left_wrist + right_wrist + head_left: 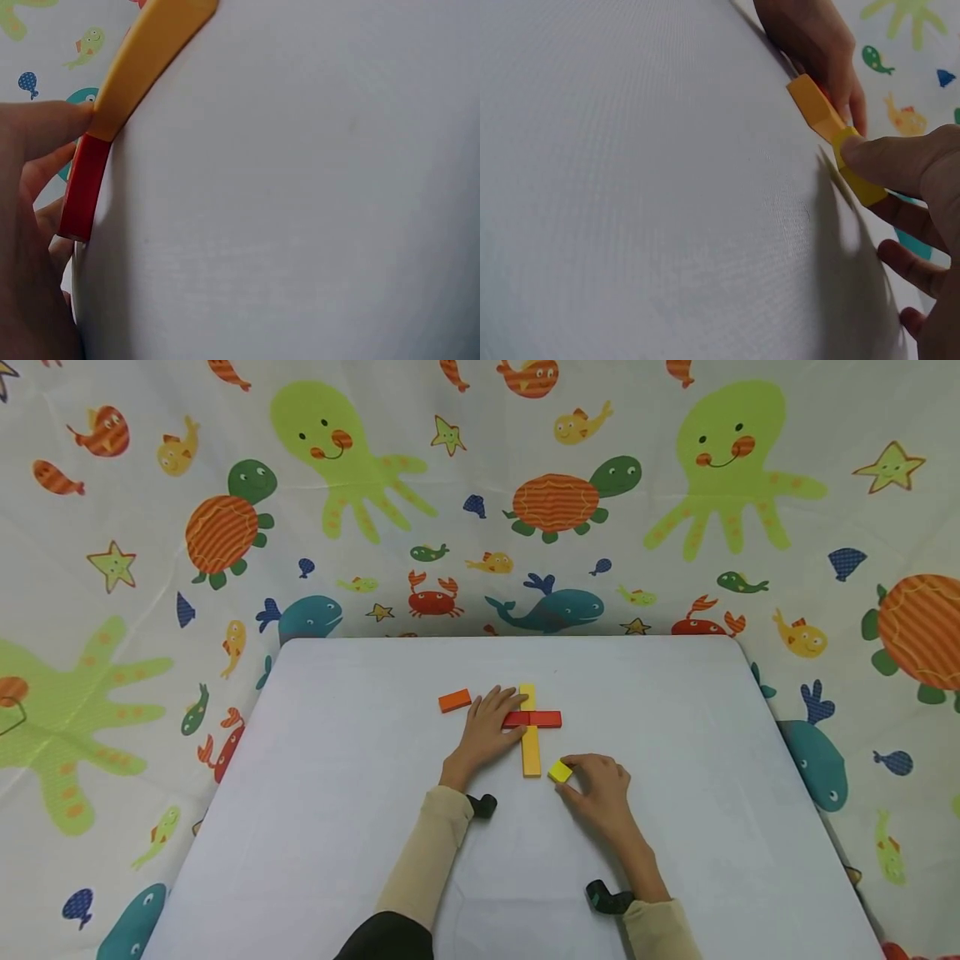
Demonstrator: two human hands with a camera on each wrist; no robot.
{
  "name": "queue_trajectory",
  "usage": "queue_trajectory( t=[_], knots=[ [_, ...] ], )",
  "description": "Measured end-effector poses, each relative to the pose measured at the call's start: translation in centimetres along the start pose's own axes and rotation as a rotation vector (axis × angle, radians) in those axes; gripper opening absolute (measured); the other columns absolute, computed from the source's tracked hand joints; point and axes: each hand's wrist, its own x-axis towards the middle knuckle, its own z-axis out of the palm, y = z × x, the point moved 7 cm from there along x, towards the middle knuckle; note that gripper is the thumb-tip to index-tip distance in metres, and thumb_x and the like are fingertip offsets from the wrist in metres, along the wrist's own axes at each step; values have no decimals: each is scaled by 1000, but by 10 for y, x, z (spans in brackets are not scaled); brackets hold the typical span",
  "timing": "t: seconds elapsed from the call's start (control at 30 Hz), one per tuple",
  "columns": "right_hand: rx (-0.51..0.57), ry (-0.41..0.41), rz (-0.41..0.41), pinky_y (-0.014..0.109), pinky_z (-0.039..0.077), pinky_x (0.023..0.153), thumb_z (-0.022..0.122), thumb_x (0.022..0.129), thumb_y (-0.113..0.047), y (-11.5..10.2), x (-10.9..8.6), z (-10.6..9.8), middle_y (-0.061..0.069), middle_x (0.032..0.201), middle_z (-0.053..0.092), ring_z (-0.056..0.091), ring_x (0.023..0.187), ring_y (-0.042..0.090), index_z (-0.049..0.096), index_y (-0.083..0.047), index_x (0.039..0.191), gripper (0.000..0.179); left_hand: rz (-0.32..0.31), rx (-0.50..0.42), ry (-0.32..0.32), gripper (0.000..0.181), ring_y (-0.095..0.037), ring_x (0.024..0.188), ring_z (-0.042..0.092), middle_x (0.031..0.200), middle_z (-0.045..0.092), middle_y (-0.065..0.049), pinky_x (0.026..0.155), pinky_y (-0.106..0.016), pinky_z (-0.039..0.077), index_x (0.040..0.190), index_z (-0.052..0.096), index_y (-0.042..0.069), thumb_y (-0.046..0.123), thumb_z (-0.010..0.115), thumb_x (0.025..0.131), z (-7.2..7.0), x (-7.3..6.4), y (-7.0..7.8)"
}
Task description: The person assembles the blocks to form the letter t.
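On the table, two red blocks [546,718] lie end to end, crossing between a yellow block [528,692] above and an orange-yellow block [531,756] below. My left hand [487,727] rests over the left red block, its thumb at the joint with the orange-yellow block and its fingers reaching toward the upper yellow one. In the left wrist view, the thumb [64,124] touches the orange-yellow block's end beside the red block [86,187]. My right hand [602,789] pinches a bright yellow block [559,772] between thumb and fingers, just right of the orange-yellow block's lower end.
A loose orange block [454,701] lies left of the left hand. Black wrist-worn pieces [609,898] stick out by both wrists. The white table [337,760] ends at the back against a cloth [450,543] printed with sea animals.
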Motion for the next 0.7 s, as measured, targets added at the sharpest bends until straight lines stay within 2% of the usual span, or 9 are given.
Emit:
queue_trajectory(
  t=[0.47,0.7],
  knots=[
    [37,-27,-50,67,24,110,91,80,-14,-15,-8,4,8,117,75,52,125,37,72,-12,120,45,-6,20,-17,60,-29,163,18,171,34,-1,131,-60,10,159,42,30,49,55,104,2,1,-3],
    [37,-40,-50,67,23,111,92,78,-13,-19,-12,6,7,115,75,52,126,37,73,-12,116,43,-1,11,-15,60,-30,163,19,171,35,-2,131,-60,10,159,42,30,49,55,103,3,1,-3]
  ],
)
